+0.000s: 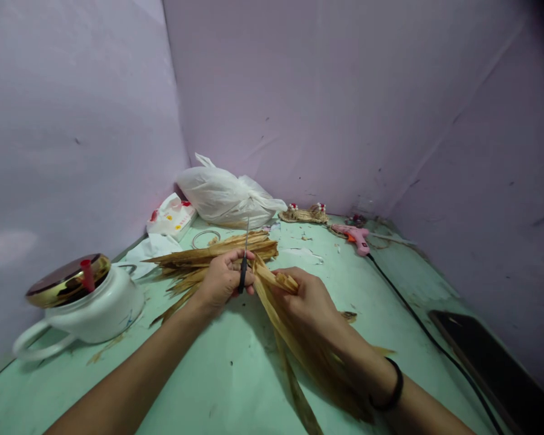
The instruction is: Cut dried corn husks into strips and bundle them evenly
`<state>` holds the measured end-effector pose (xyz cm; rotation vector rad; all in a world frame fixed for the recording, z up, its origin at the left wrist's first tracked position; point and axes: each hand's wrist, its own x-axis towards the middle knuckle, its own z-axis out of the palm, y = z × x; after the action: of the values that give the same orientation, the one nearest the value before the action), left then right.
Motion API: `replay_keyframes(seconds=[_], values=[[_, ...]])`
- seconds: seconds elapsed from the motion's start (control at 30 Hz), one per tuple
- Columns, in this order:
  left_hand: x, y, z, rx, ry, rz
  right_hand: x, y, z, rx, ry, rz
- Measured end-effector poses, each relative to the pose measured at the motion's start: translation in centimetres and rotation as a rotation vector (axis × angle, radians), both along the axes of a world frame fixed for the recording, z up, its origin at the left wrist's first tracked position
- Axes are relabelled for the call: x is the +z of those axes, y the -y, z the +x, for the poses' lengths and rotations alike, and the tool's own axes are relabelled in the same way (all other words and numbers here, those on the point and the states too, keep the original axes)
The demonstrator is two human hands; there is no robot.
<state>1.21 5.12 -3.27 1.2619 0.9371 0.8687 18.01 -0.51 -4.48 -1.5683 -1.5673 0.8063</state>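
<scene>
My left hand [229,275] is closed on black-handled scissors [243,273], whose thin blades point up and away from me. Close on its right, my right hand [309,296] is closed around dried husk strips [268,293]; their long brown ends trail down beneath my right forearm. The folded ends of the strips stick out by my right thumb, near the scissors. Behind my left hand lies a pile of more dried husks [194,257], spread on the green table.
At the left stands a white pot [104,308] with a gold lid. A white plastic bag [229,196], a tissue pack [176,219] and a woven piece [304,215] lie at the back. On the right are a pink glue gun [356,237], its black cord and a dark phone-like slab [485,362].
</scene>
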Motion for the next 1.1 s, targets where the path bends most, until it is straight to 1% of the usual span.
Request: replay_keyframes(seconds=[0.1,0.2,0.27,0.37,0.47,0.53,0.63,0.73,0.8,0.87,1.1], values=[[-0.1,0.0,0.0,-0.007,0.007,-0.007,-0.2,-0.3,0.3,-0.072,0.108,0.113],[-0.2,-0.1,0.0,0.014,0.025,-0.023,0.2,-0.7,0.7,-0.123,0.057,0.112],[-0.4,-0.3,0.0,0.050,0.036,-0.029,0.9,-0.8,1.0,-0.104,-0.071,0.028],[-0.8,-0.6,0.0,0.115,0.000,-0.008,2.2,-0.8,1.4,-0.048,-0.348,-0.172],[-0.8,-0.6,-0.1,0.141,-0.048,0.041,3.1,-0.7,1.9,-0.031,-0.586,-0.291],[-0.3,-0.3,-0.4,0.098,-0.052,0.100,3.4,-0.7,2.4,-0.046,-0.674,-0.324],[0.9,0.2,-0.8,-0.030,-0.102,0.153,3.4,-1.0,3.3,-0.131,-0.693,-0.302],[1.9,0.6,-1.0,-0.179,-0.212,0.115,3.5,-1.4,4.1,-0.187,-0.725,-0.276],[2.1,0.8,-1.0,-0.256,-0.269,0.105,3.5,-1.4,4.4,-0.174,-0.769,-0.298],[2.1,0.9,-0.9,-0.288,-0.294,0.118,3.6,-1.4,4.4,-0.138,-0.785,-0.325],[2.5,0.8,-0.7,-0.300,-0.299,0.106,3.8,-0.6,2.9,-0.049,-0.705,-0.352]])
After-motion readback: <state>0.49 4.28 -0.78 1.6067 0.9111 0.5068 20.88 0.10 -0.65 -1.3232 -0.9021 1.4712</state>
